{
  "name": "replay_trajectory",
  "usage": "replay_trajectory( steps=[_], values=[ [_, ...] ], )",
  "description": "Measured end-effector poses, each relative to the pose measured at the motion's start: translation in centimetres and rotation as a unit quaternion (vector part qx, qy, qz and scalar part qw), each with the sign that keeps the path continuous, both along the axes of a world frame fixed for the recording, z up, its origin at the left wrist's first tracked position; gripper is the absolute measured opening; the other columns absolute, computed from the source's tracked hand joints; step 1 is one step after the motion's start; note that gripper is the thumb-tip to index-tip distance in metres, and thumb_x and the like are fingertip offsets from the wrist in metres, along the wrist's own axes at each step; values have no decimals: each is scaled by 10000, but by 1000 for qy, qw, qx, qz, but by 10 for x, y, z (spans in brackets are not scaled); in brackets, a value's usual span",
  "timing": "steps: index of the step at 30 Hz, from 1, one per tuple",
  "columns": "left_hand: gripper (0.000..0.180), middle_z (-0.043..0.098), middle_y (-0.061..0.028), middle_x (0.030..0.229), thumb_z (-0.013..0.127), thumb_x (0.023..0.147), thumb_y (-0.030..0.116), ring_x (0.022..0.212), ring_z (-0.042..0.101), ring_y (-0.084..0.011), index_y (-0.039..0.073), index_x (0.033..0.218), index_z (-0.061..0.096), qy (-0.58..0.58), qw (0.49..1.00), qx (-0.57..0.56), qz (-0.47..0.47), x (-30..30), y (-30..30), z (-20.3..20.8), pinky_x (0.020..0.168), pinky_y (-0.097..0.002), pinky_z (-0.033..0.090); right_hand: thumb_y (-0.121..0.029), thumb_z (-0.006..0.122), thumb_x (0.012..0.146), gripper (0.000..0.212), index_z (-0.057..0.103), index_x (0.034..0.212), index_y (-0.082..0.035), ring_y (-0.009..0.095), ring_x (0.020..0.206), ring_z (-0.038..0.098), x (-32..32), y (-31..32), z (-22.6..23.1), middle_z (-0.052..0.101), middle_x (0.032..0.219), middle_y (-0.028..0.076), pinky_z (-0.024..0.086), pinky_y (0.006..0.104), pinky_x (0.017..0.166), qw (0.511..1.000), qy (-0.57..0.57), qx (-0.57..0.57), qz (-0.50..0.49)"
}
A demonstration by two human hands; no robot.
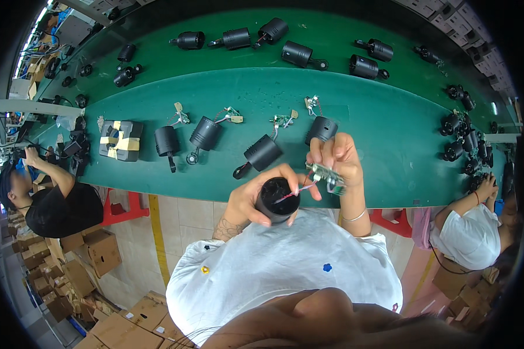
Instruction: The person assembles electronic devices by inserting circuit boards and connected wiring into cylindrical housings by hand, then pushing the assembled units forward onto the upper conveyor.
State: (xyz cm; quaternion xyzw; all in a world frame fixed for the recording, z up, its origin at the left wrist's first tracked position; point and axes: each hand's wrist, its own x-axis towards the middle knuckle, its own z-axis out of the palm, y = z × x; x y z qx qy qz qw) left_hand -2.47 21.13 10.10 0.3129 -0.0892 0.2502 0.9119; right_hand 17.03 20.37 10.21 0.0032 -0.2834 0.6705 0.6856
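Note:
My left hand (250,200) is wrapped round a black cylindrical housing (272,210), its open end turned up. Red and pale wires (297,191) run out of that opening to a small green circuit board (326,173). The board is pinched in the fingers of my right hand (342,156), up and to the right of the housing. On the table just beyond lie more black housings, one (321,129) behind my right hand and another (263,153) beyond my left. Small boards such as this one (283,120) are wired to them.
A black block with yellow tape (121,141) sits left on the green table (239,96). More black housings (236,38) lie on the far green strip. Black parts are heaped (467,136) at right. Co-workers sit left (61,203) and right (468,232). Cardboard boxes (102,253) stand behind.

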Motion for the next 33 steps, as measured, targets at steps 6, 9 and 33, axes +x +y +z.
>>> replay_trajectory(
  steps=[6, 9, 33],
  values=[
    [769, 484, -299, 1247, 802, 571, 108, 696, 635, -331, 14, 1263, 481, -53, 994, -91, -15, 0, 1, 0, 666, -377, 531, 123, 669, 765, 346, 595, 1074, -14, 253, 816, 622, 15, 0, 7, 665, 801, 129, 507, 294, 767, 994, -103, 28, 17],
    [707, 494, -292, 1244, 793, 587, 116, 795, 636, -342, 19, 1230, 515, 84, 977, 159, 116, -5, 11, 16, 713, -372, 528, 121, 661, 771, 375, 577, 1114, -5, 224, 825, 623, 18, -1, 14, 663, 782, 110, 507, 282, 767, 987, -159, -29, 8],
    [674, 571, -83, 983, 872, 512, 101, 920, 563, -221, 20, 1106, 566, 366, 815, 299, 335, 8, 3, 17, 852, -323, 465, 158, 714, 674, 166, 719, 798, 48, 156, 705, 622, 0, -20, 33, 709, 855, 139, 542, 221, 649, 878, -352, -134, -296]
  ],
)
